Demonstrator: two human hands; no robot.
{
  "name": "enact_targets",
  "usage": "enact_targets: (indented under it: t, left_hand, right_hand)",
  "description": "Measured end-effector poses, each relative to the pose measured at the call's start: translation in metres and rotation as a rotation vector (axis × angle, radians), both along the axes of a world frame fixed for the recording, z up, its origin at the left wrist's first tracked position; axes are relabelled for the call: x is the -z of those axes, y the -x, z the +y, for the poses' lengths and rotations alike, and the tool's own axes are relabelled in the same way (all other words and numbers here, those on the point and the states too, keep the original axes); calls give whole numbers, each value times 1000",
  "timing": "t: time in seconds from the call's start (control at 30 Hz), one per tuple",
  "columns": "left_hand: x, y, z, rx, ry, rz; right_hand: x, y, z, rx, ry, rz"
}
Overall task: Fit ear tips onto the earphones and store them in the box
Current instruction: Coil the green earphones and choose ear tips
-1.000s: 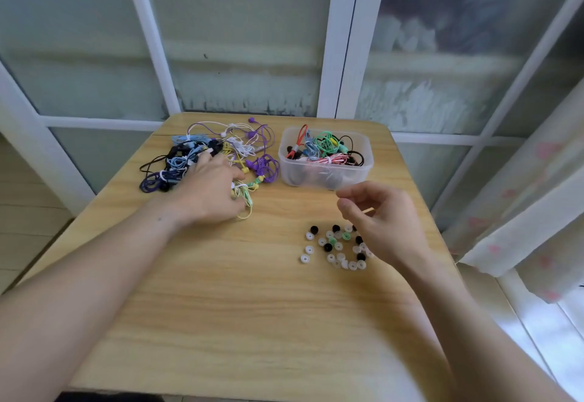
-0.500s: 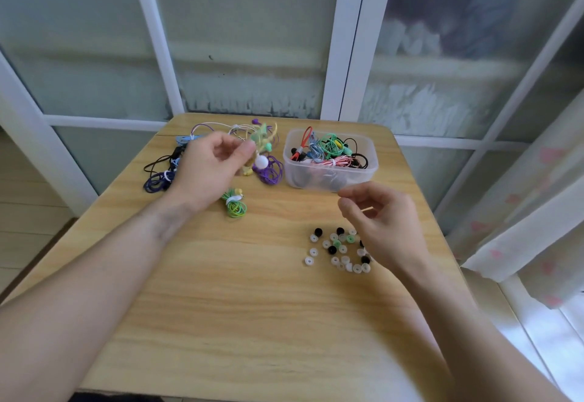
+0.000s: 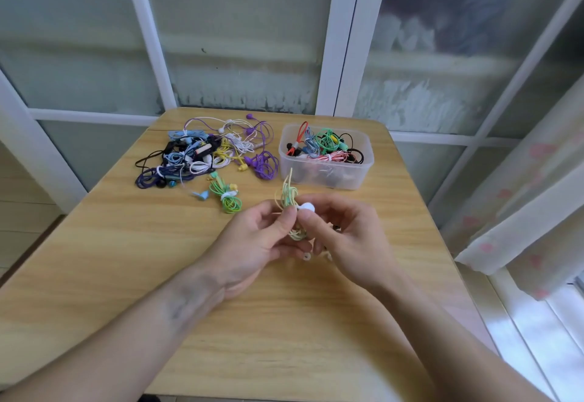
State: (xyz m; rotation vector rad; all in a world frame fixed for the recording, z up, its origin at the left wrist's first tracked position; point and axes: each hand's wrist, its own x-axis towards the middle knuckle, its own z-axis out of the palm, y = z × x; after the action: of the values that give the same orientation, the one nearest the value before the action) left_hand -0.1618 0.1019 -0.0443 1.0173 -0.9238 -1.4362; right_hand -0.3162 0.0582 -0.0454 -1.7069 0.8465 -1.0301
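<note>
From the head camera we see our left hand and right hand meet above the tabletop, both pinching a pale yellow-green earphone bundle; the right thumb presses on its white earbud. A loose ear tip lies just beneath our hands. Beyond the right hand stands the clear box holding coiled earphones, and beyond the left hand lies a tangled earphone pile.

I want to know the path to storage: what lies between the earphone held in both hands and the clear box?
In the head view, only bare wooden table separates the held earphone from the clear box; its cable loops rise toward the box's near wall.
</note>
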Motion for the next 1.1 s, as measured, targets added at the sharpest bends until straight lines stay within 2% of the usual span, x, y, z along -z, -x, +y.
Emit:
enact_targets:
  t: [0.13,0.2,0.27,0.33,0.4,0.47,0.53,0.67,0.83,1.0,1.1]
  left_hand:
    - [2,-10,3,11,-3,-54]
    - [3,-10,4,26,-5,-58]
    - [3,-7,5,-17,-23,-79]
    - [3,-5,3,-91,-55,-88]
    - [2,-5,2,-110,-84,-45]
    - [2,-6,2,-92,-100,4]
    - [3,-8,2,-71,-117,28]
    - [4,-9,1,-44,-134,34]
    - [3,-9,3,-23,-161,-12]
    - [-1,-14,2,64,-276,138]
    - [-2,-16,3,92,-301,182]
  right_hand:
    - [3,2,-3,-14,25,94]
    - [2,2,-2,-55,-19,70]
    - [-3,6,-4,-117,-53,79]
    - [-10,19,-10,-78,-40,132]
    - [-11,35,-24,127,58,287]
    - [-8,50,-36,310,169,550]
    - [-5,55,-42,327,174,703]
    - [-3,48,-42,202,154,898]
    - [-6,50,-41,196,148,937]
    - [-8,53,-41,207,139,933]
    - [-8,52,-40,265,158,815]
